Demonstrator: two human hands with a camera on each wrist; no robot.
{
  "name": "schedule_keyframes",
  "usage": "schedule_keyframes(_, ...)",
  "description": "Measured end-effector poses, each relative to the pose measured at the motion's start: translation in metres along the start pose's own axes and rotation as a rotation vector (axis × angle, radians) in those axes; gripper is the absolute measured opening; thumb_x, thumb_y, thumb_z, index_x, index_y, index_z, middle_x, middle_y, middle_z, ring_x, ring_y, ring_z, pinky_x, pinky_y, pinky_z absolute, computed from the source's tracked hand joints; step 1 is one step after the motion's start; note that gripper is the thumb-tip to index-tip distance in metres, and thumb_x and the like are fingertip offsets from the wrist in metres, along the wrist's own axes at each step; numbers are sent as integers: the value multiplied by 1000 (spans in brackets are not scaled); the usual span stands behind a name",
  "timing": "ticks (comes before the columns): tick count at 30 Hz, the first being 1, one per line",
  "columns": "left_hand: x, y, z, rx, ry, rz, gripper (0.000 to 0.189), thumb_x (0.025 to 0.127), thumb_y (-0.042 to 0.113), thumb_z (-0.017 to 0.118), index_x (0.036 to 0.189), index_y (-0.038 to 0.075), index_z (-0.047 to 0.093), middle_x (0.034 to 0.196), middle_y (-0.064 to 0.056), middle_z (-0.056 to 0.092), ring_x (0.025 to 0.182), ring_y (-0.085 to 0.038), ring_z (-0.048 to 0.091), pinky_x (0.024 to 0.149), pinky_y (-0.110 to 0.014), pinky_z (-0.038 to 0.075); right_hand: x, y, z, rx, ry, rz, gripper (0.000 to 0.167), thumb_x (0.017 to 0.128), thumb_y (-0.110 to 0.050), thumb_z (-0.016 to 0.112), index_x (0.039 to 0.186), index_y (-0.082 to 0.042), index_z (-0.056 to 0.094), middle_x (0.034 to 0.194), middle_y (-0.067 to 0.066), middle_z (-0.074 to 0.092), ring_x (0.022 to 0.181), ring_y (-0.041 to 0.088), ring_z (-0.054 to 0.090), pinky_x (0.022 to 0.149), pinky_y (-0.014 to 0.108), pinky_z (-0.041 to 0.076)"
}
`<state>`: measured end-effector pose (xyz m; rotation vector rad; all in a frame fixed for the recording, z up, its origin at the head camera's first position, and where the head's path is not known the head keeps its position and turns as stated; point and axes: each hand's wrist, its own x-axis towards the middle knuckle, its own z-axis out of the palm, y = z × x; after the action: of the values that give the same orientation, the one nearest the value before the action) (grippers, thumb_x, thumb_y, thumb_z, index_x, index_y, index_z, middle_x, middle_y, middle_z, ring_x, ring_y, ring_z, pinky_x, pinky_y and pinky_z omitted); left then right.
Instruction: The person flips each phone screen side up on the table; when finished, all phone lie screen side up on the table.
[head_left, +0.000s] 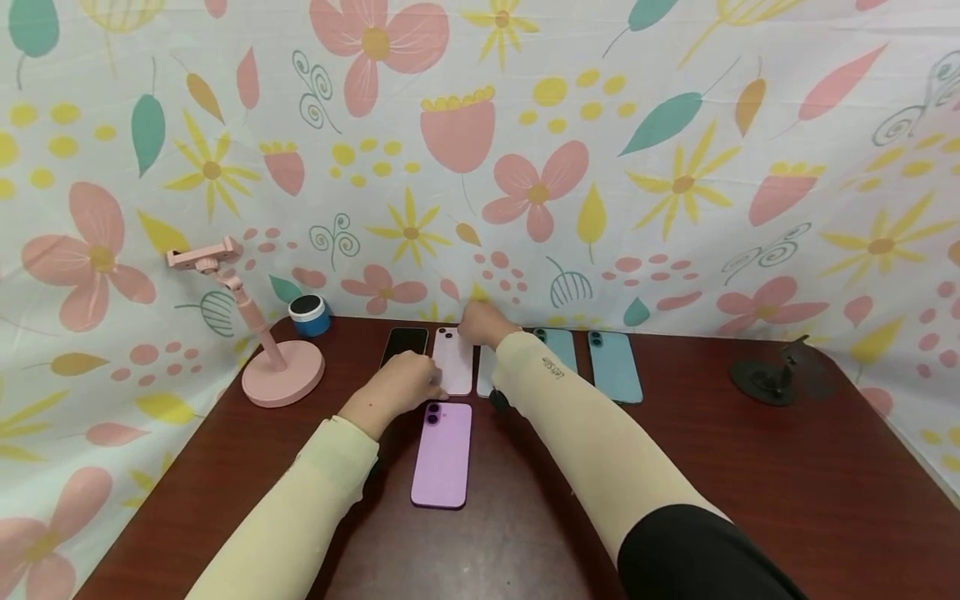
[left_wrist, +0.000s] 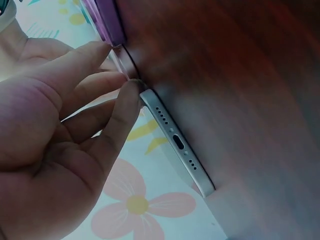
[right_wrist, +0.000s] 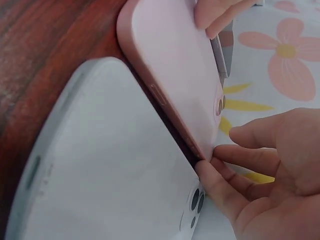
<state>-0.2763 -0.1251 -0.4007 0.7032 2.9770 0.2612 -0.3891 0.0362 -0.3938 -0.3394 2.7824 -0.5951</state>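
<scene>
A pale pink phone (head_left: 453, 367) lies back-up in a row of phones, between a phone showing a black face (head_left: 405, 342) and a white phone (head_left: 485, 371). My left hand (head_left: 401, 383) reaches over the black-faced phone, fingertips at the lower left edge of the pink one. In the left wrist view, those fingertips (left_wrist: 131, 89) meet at the corner beside a silver edge with a charging port (left_wrist: 178, 142). My right hand (right_wrist: 270, 175) touches the pink phone's top corner by the cameras, one finger at the gap beside the white phone.
Nearer me lies a purple phone (head_left: 441, 458), back-up. Two light blue phones (head_left: 562, 350) (head_left: 617, 367) continue the row rightward. A pink phone stand (head_left: 283, 373) and a blue jar (head_left: 309, 317) stand at left, a dark stand (head_left: 772, 383) at right. A flowered cloth (head_left: 637, 208) hangs behind.
</scene>
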Motion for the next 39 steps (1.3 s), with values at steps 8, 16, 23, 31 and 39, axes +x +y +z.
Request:
schedule_keyframes(8,1,0,1,-12,3,13,27,96,28,81,74,14,74,68,0,65,65,-13,55,67,-31,47,6,3,3,6,21,-7,28,104,-9,51,76,-12,48,69,1,43,57,14,39,54,27,35)
schedule_keyframes(16,2,-3,4,41,-13,55,21,98,27,79,81,15,77,79,-3,73,72,-16,66,72,-35,54,4,4,6,130,55,28,27,108,-28,55,95,-6,63,70,1,48,56,14,45,54,26,39)
schedule_keyframes(23,1,-5,3,55,-28,69,19,100,26,77,86,14,78,87,-6,75,76,-18,70,73,-35,56,2,4,11,157,109,42,41,111,-37,50,81,-11,56,67,2,46,55,15,44,54,28,38)
schedule_keyframes(31,0,-6,-4,50,-37,76,20,102,25,75,87,12,77,86,-7,74,75,-17,68,72,-34,55,5,5,4,239,110,29,41,110,-42,51,81,-12,57,72,3,56,60,17,54,57,30,45)
schedule_keyframes(39,-4,-14,-1,49,-59,109,23,104,28,71,87,12,70,89,-8,68,71,-15,59,70,-32,51,-7,10,8,317,166,6,35,110,-32,48,90,-7,62,84,6,62,73,21,69,66,30,57)
